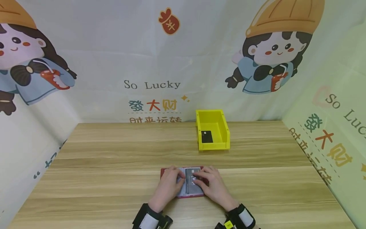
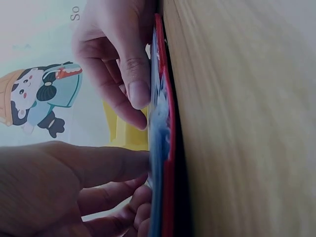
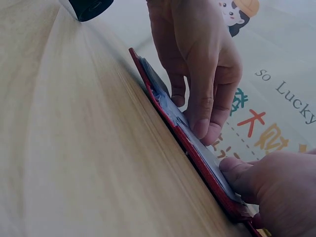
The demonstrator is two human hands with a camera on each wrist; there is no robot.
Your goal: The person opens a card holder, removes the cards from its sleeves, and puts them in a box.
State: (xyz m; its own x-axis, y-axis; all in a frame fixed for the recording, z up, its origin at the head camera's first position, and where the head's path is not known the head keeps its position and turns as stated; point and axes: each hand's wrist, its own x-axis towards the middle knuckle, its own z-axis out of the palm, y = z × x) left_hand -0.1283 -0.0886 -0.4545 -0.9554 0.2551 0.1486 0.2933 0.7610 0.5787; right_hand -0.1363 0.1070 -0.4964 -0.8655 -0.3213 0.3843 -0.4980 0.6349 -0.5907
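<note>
A card holder (image 1: 190, 195) with a red cover lies spread on the table, its clear plastic sleeves showing. One sleeve on its right half contains a dark grey card (image 1: 189, 187). My left hand (image 1: 168, 183) is over the left half, thumb and forefinger pinching a sleeve near the middle fold. My right hand (image 1: 213, 186) is over the right half; its thumb and forefinger, slightly apart, touch the sleeve above the card. The right wrist view shows the right thumb (image 3: 232, 168) on the sleeve, while the other right fingertips are hidden there.
Behind the card holder, toward the back of the wooden table (image 1: 114, 152), stands a yellow bin (image 1: 214, 146). A black card (image 1: 207, 136) lies inside it, at the left. A printed cloth (image 1: 200, 63) hangs behind the table and along both sides.
</note>
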